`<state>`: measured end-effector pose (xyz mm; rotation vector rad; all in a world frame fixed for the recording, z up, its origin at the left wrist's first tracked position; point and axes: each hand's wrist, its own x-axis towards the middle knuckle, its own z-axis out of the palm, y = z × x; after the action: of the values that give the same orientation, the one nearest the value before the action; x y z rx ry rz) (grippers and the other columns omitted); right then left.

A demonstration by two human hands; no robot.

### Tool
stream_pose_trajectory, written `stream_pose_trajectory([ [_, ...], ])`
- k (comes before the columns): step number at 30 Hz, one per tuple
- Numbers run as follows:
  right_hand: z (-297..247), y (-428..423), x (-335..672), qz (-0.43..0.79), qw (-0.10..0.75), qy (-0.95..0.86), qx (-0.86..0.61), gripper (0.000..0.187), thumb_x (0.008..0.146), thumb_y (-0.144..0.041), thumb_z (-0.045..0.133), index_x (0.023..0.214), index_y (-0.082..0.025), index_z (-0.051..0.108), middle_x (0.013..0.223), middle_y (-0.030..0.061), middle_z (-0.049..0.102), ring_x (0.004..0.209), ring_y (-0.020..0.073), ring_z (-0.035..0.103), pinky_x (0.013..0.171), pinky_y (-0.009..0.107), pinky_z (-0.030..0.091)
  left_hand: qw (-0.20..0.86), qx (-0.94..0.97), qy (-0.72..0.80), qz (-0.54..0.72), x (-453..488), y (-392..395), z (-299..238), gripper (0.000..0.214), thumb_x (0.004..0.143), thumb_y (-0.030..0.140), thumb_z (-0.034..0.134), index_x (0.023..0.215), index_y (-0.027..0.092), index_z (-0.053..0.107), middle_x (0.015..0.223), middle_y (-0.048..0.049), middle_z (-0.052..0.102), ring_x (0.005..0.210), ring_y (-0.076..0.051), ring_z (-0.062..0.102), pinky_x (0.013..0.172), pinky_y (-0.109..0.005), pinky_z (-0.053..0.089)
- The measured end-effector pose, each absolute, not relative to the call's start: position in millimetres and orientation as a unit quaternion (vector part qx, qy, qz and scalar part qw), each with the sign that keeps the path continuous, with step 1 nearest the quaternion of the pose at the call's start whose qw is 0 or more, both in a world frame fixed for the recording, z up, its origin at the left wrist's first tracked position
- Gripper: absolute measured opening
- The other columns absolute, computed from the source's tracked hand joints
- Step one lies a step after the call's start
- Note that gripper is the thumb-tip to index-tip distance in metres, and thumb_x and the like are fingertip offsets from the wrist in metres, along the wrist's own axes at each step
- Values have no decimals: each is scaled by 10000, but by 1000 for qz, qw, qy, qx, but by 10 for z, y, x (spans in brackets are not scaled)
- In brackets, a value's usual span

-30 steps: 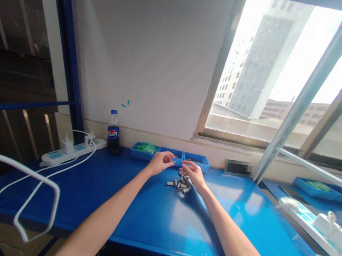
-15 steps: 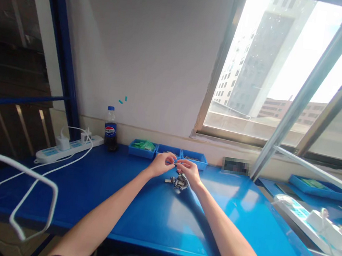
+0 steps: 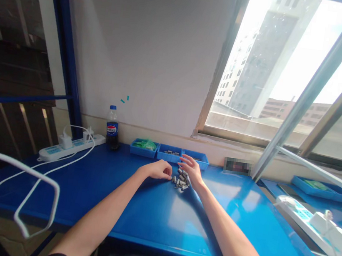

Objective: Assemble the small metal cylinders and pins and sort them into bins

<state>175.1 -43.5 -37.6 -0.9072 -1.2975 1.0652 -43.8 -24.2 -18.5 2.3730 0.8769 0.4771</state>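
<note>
A small heap of grey metal parts (image 3: 180, 181) lies on the blue table (image 3: 154, 209) between my hands. My left hand (image 3: 158, 170) rests on the table just left of the heap, fingers curled, its fingertips at a part at the heap's edge. My right hand (image 3: 191, 168) hovers over the far right side of the heap with fingers spread, nothing seen in it, reaching toward three blue trays (image 3: 169, 153) by the wall. The left tray (image 3: 143, 147) holds green pieces; the middle one holds small grey parts.
A cola bottle (image 3: 112, 129) stands by the wall left of the trays. A white power strip (image 3: 69, 146) with a charger and white cables lies at the far left. Another power strip (image 3: 312, 222) and blue tray (image 3: 320, 188) sit on the right bench below the window.
Both hands were raised together above the heap, pinching something small. Now the left hand has dropped to the table beside the heap and the right hand has opened and moved toward the trays.
</note>
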Motion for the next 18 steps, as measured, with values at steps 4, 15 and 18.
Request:
stream_pose_trajectory([
  [4,-355,-449,1788,434,568,-568,-407,483,749,-403,758,1187,-208,696,1040,90,780,866,243,745,833,387,572,309,814,374,319,-378,-185,-280,208,827,359,713,883,158,718,747,-34,730,691,-164,681,660,-250,516],
  [15,-359,-492,1695,443,514,-624,-387,452,759,-542,795,1039,-189,773,772,44,752,660,186,663,690,323,515,363,723,340,480,-185,-212,-342,283,747,321,820,928,168,665,910,-64,782,864,-205,761,853,-348,610],
  [18,-370,-463,1724,426,522,-611,-416,414,730,-528,811,954,-180,786,683,23,714,597,175,616,620,309,481,342,744,358,449,-189,-239,-304,269,750,272,792,965,177,662,850,-41,773,806,-191,755,797,-314,600],
])
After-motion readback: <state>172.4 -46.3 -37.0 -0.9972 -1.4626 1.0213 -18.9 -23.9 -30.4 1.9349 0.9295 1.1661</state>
